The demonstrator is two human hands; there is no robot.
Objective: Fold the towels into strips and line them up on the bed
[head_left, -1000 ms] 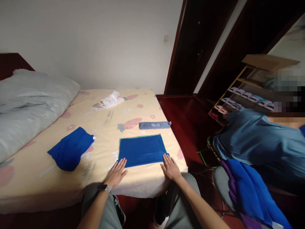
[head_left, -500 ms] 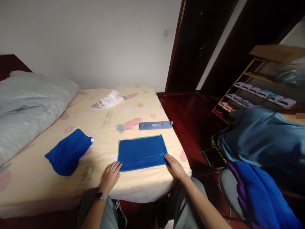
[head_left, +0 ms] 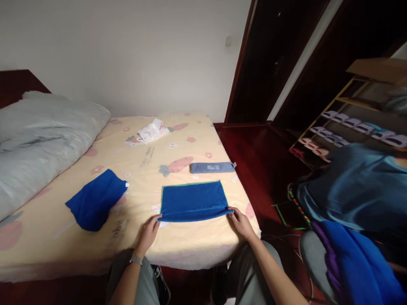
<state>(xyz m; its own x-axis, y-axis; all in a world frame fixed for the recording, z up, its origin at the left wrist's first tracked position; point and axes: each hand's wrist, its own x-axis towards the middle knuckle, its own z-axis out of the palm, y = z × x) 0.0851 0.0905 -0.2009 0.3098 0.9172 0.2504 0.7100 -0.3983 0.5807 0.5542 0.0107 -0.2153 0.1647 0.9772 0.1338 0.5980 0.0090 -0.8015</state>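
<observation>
A blue cloth with green edging (head_left: 194, 198) lies on the bed in front of me, its near edge lifted a little. My left hand (head_left: 149, 232) pinches the near left corner. At the near right corner, my right hand (head_left: 241, 222) grips the same cloth between thumb and fingers. Just beyond the cloth is a grey-blue rolled pouch (head_left: 212, 167) with white lettering. Another blue cloth (head_left: 97, 200), crumpled and with a small white tag, rests to the left.
The bed (head_left: 187, 250) has a patterned yellow sheet. A white plastic bag (head_left: 153, 130) sits near the wall, a grey quilt (head_left: 47, 135) at the left. On the right are a person in a blue-grey top (head_left: 352, 186) and a shoe rack (head_left: 341, 99) with slippers.
Both hands have closed on the near corners and raised the cloth's near edge, moving it slightly away from me. The view has shifted a little to the left.
</observation>
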